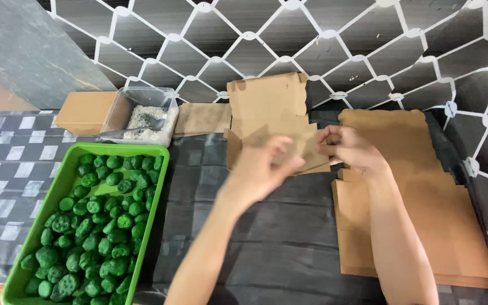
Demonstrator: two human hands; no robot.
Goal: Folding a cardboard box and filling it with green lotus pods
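head view: both hands hold a half-folded cardboard box just above the dark table. the left hand grips the front wall, fingers curled over its edge, steadying the box. the right hand pinches a side flap with fingers pressed together, as if to bend it inward. the lid panel stands upright at the back. a stack of flat cardboard blanks lies just right, within reach. a green tray of green lumps, a clear tub of white grains and a closed brown box sit left
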